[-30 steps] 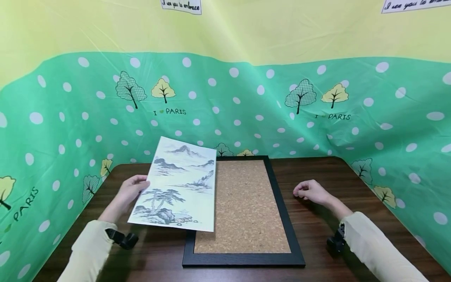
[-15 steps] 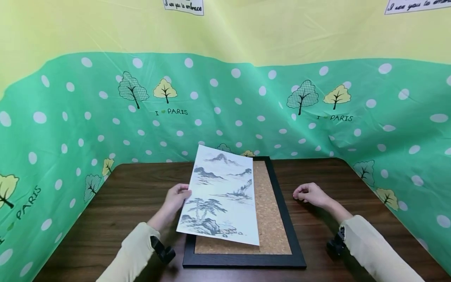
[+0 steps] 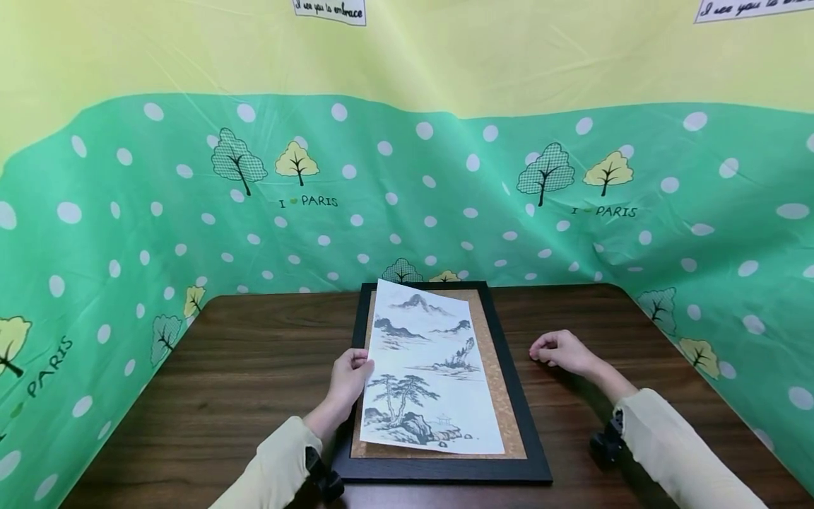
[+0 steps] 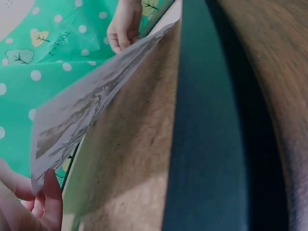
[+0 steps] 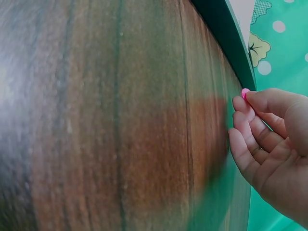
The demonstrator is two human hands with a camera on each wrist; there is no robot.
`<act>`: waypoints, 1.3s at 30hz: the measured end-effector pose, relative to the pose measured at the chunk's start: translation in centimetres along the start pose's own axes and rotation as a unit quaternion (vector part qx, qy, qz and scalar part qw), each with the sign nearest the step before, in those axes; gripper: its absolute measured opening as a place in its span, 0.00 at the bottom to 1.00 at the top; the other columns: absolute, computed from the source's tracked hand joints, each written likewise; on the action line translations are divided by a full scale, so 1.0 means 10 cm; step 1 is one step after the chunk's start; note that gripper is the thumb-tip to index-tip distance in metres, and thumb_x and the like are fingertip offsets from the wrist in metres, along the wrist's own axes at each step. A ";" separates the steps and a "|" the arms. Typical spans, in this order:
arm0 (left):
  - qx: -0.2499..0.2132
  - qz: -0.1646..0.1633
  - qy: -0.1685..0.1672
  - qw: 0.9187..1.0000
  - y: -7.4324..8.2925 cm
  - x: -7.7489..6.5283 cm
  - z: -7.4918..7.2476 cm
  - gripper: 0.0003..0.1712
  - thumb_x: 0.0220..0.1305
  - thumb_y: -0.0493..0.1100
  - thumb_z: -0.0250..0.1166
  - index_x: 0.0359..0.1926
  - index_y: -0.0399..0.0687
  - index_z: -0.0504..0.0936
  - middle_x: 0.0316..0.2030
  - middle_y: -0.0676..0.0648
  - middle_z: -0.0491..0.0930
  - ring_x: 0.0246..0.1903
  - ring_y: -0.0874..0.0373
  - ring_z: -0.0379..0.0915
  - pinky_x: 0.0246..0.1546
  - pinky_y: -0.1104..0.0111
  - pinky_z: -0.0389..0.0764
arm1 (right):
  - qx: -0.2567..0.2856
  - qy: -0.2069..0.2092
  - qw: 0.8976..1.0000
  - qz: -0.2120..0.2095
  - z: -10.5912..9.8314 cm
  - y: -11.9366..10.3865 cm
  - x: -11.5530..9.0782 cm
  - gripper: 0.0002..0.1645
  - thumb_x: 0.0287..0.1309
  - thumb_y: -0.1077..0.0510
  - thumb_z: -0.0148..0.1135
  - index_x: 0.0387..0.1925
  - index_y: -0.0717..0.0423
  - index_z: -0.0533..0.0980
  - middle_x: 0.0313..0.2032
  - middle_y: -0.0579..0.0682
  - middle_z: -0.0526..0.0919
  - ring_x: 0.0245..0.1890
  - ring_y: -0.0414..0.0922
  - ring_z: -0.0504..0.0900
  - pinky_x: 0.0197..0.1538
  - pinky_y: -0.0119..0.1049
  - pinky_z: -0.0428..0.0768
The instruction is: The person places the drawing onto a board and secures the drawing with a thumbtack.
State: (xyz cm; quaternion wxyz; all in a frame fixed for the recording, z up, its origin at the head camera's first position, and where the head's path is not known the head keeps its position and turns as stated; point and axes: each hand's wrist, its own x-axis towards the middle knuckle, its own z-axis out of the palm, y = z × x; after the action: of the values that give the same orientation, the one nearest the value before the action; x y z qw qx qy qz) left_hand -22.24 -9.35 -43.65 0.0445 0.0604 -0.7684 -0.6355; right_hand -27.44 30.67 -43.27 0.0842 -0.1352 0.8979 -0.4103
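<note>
In the head view my left hand (image 3: pixel 346 385) pinches the left edge of a white paper sheet (image 3: pixel 445 417) printed with an ink landscape. The sheet lies over a cork board (image 3: pixel 509 417) with a black frame (image 3: pixel 439 469). In the left wrist view the paper (image 4: pixel 86 106) slopes up from the cork (image 4: pixel 144 125), its near side raised between thumb and fingers. My right hand (image 3: pixel 566 351) is just above the table, right of the frame. Between its thumb and forefinger shows a small pink object (image 5: pixel 245 93); most of it is hidden, so its kind is unclear.
The board lies on a dark wooden table (image 3: pixel 191 375), near its middle. A green and yellow patterned cloth (image 3: pixel 407 170) hangs behind the table and along both sides. Black wrist cameras (image 3: pixel 607 438) sit on the sleeves.
My left hand has carried the sheet rightward and down, from the board's left side to over the cork. The right hand has stayed nearly still.
</note>
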 end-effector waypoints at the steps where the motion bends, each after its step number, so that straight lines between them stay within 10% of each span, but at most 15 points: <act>1: 0.004 0.004 0.001 1.000 -0.01 0.00 0.01 0.11 0.56 0.30 0.56 0.41 0.27 0.73 0.30 0.43 0.75 0.27 0.60 0.68 0.29 0.72 0.70 | -0.002 0.000 1.000 -0.001 0.00 0.00 0.00 0.09 0.57 0.67 0.53 0.34 0.70 0.78 0.32 0.56 0.80 0.30 0.45 0.74 0.30 0.35 0.77; 22: 0.119 0.074 -0.019 0.990 -0.04 0.04 -0.03 0.14 0.49 0.29 0.61 0.40 0.30 0.75 0.30 0.41 0.77 0.24 0.60 0.72 0.23 0.70 0.75 | -0.001 0.002 1.000 -0.007 0.00 0.03 0.00 0.08 0.56 0.67 0.54 0.33 0.69 0.78 0.31 0.56 0.81 0.29 0.45 0.74 0.30 0.35 0.78; 28: 0.269 0.150 -0.020 0.951 -0.07 0.19 -0.30 0.19 0.53 0.38 0.64 0.46 0.34 0.75 0.37 0.41 0.77 0.33 0.52 0.72 0.35 0.60 0.74 | -0.003 0.000 1.000 -0.009 -0.03 -0.03 0.03 0.09 0.57 0.66 0.54 0.33 0.69 0.78 0.31 0.56 0.81 0.29 0.45 0.74 0.31 0.36 0.78; 36: 0.426 0.210 -0.128 0.870 -0.19 0.34 -0.59 0.40 0.55 0.58 0.63 0.61 0.37 0.66 0.57 0.38 0.68 0.58 0.44 0.61 0.54 0.52 0.66 | -0.016 -0.003 1.000 -0.022 -0.01 -0.14 0.11 0.09 0.58 0.65 0.54 0.34 0.69 0.77 0.31 0.56 0.81 0.29 0.45 0.74 0.32 0.38 0.78; 39: 0.443 0.204 -0.152 0.859 -0.21 0.34 -0.63 0.43 0.54 0.61 0.61 0.62 0.37 0.65 0.59 0.38 0.66 0.60 0.43 0.59 0.55 0.52 0.65 | -0.015 -0.003 1.000 -0.023 0.02 -0.18 0.16 0.09 0.58 0.65 0.54 0.34 0.68 0.78 0.31 0.55 0.81 0.29 0.45 0.74 0.32 0.37 0.78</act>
State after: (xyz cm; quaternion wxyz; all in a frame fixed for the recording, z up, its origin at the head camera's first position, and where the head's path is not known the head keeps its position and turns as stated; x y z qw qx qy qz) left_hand -24.64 -16.34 -44.58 0.0250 -0.1818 -0.9613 -0.2055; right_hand -28.60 28.88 -42.08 0.0752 -0.1586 0.9002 -0.3985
